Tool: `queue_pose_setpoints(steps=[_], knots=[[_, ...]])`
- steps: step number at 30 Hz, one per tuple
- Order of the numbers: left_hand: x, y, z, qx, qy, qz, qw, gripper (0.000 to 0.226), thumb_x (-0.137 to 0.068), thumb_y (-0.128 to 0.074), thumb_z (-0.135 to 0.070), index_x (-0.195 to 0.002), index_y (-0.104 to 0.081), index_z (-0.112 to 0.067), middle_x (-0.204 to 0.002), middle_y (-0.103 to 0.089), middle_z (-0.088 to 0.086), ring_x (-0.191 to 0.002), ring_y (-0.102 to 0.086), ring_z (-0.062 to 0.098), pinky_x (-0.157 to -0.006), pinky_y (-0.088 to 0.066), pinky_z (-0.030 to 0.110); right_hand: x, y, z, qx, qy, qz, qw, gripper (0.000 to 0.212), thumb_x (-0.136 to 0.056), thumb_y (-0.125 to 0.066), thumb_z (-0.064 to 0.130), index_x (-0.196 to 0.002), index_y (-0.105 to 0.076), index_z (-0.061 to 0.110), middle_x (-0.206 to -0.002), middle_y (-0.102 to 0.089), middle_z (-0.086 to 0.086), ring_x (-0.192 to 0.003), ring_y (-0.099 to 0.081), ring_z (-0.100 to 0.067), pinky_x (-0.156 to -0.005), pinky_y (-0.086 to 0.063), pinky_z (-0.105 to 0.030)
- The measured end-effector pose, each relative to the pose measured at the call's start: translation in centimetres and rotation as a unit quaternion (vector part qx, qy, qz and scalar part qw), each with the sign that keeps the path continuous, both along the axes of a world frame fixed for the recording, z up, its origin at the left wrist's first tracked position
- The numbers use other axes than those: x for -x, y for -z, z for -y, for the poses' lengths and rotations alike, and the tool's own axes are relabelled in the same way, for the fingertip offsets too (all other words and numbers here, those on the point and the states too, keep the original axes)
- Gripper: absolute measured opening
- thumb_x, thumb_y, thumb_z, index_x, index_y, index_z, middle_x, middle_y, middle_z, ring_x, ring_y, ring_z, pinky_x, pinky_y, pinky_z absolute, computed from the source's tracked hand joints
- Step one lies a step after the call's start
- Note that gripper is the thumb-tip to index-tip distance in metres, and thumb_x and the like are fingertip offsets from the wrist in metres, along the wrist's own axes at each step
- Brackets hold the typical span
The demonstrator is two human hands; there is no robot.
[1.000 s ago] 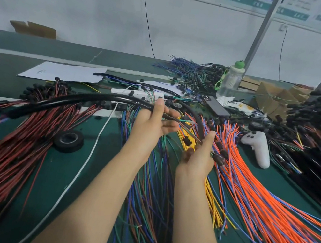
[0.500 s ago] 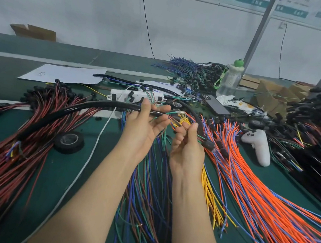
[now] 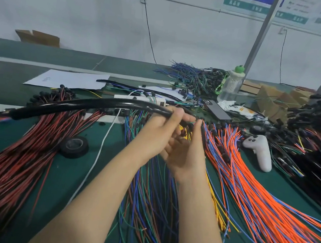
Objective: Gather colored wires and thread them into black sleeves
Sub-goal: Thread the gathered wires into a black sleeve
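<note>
Black sleeve (image 3: 88,105) gripped near its mouth by left fingers (image 3: 175,113) at mid-frame, right fingers (image 3: 198,124) now drawn closer, pinching coloured wires (image 3: 189,122) just beside it, likely ready for threading.

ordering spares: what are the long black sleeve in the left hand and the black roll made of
Long black sleeve: probably flexible plastic tubing, glossy; it curves and shows highlights. Black roll: likely matte tape, wound round a hollow core.
</note>
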State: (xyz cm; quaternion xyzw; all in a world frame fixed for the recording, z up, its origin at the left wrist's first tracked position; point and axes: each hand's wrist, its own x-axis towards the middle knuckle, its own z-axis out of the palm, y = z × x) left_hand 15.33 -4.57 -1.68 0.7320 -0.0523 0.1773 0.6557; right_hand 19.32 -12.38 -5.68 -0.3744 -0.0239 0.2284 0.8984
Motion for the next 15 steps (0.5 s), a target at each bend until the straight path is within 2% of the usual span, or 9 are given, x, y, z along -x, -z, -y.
queue_pose_setpoints(steps=[3, 4, 6, 9, 11, 12, 13, 14, 15], knots=[[0.8, -0.5, 0.1, -0.113, -0.010, 0.003, 0.994, 0.029, -0.100, -0.038, -0.030, -0.110, -0.063, -0.021, -0.111, -0.059, -0.007, -0.090, -0.054, 0.006, -0.085, -0.045, 0.018, -0.1, -1.9, 0.4, -0.004, -0.044, 0.043, 0.998, 0.053, -0.091, -0.039, 0.061, -0.097, -0.062, 0.014, -0.090, -0.058, -0.010, -0.091, -0.056, -0.021, -0.084, -0.043, -0.032], [1.0, -0.9, 0.1, -0.136, -0.035, -0.008, 0.990, 0.028, -0.100, -0.036, -0.032, -0.111, -0.060, -0.023, -0.113, -0.058, -0.006, -0.097, -0.054, 0.009, -0.089, -0.042, 0.020, -0.2, -2.3, 0.3, 0.012, -0.034, 0.051, 0.998, 0.050, -0.093, -0.040, 0.056, -0.105, -0.062, 0.013, -0.097, -0.060, -0.012, -0.097, -0.054, -0.023, -0.086, -0.041, -0.034], [1.7, -1.8, -0.1, -0.189, -0.068, -0.069, 0.977, 0.030, -0.100, -0.032, -0.039, -0.099, -0.058, -0.025, -0.091, -0.059, -0.007, -0.084, -0.054, 0.008, -0.075, -0.040, 0.021, -0.7, -3.2, 0.0, 0.036, 0.003, 0.061, 0.998, 0.041, -0.097, -0.043, 0.044, -0.105, -0.063, 0.009, -0.096, -0.067, -0.009, -0.092, -0.061, -0.022, -0.080, -0.045, -0.031], [3.9, -2.3, -0.7, -0.280, -0.012, -0.159, 0.947, 0.038, -0.096, -0.035, -0.047, -0.086, -0.059, -0.020, -0.064, -0.065, -0.010, -0.057, -0.052, 0.004, -0.060, -0.044, 0.024, -1.8, -5.2, 0.5, -0.015, 0.074, 0.034, 0.997, 0.032, -0.101, -0.044, 0.030, -0.087, -0.058, 0.005, -0.071, -0.072, -0.008, -0.063, -0.070, -0.014, -0.055, -0.055, -0.023], [5.3, -2.8, -0.7, -0.292, -0.033, -0.078, 0.953, 0.029, -0.091, -0.044, -0.047, -0.081, -0.060, -0.025, -0.065, -0.067, -0.014, -0.054, -0.055, -0.001, -0.064, -0.050, 0.027, -2.5, -6.4, 1.0, -0.039, 0.092, 0.026, 0.995, 0.032, -0.101, -0.043, 0.028, -0.083, -0.054, 0.003, -0.062, -0.071, -0.009, -0.056, -0.070, -0.014, -0.049, -0.054, -0.020], [5.6, -3.3, -0.7, -0.281, -0.078, -0.001, 0.957, 0.023, -0.089, -0.049, -0.045, -0.081, -0.060, -0.028, -0.071, -0.067, -0.015, -0.063, -0.058, -0.002, -0.069, -0.050, 0.028, -2.6, -6.8, 1.1, -0.037, 0.091, 0.033, 0.995, 0.032, -0.101, -0.043, 0.028, -0.083, -0.053, 0.003, -0.062, -0.070, -0.010, -0.055, -0.070, -0.015, -0.049, -0.055, -0.021], [5.5, -3.9, -0.7, -0.288, -0.137, 0.063, 0.946, 0.017, -0.087, -0.051, -0.044, -0.087, -0.060, -0.029, -0.083, -0.066, -0.015, -0.079, -0.059, 0.000, -0.076, -0.049, 0.028, -2.7, -7.2, 0.9, -0.031, 0.087, 0.045, 0.995, 0.032, -0.101, -0.043, 0.027, -0.083, -0.052, 0.002, -0.061, -0.069, -0.012, -0.055, -0.069, -0.017, -0.051, -0.057, -0.023], [4.9, -4.6, -0.9, -0.336, -0.197, 0.099, 0.916, 0.021, -0.086, -0.053, -0.043, -0.099, -0.060, -0.028, -0.100, -0.062, -0.012, -0.097, -0.056, 0.007, -0.086, -0.045, 0.029, -2.6, -7.6, 0.8, -0.022, 0.085, 0.058, 0.994, 0.031, -0.101, -0.044, 0.026, -0.083, -0.051, 0.001, -0.061, -0.068, -0.013, -0.055, -0.069, -0.019, -0.053, -0.058, -0.025], [4.2, -5.2, -0.9, -0.404, -0.228, 0.087, 0.882, 0.034, -0.087, -0.053, -0.042, -0.114, -0.057, -0.023, -0.116, -0.056, -0.005, -0.111, -0.049, 0.015, -0.094, -0.039, 0.031, -2.5, -8.1, 0.8, -0.011, 0.082, 0.071, 0.994, 0.031, -0.101, -0.045, 0.024, -0.083, -0.051, 0.001, -0.061, -0.067, -0.015, -0.055, -0.069, -0.021, -0.053, -0.058, -0.027]])
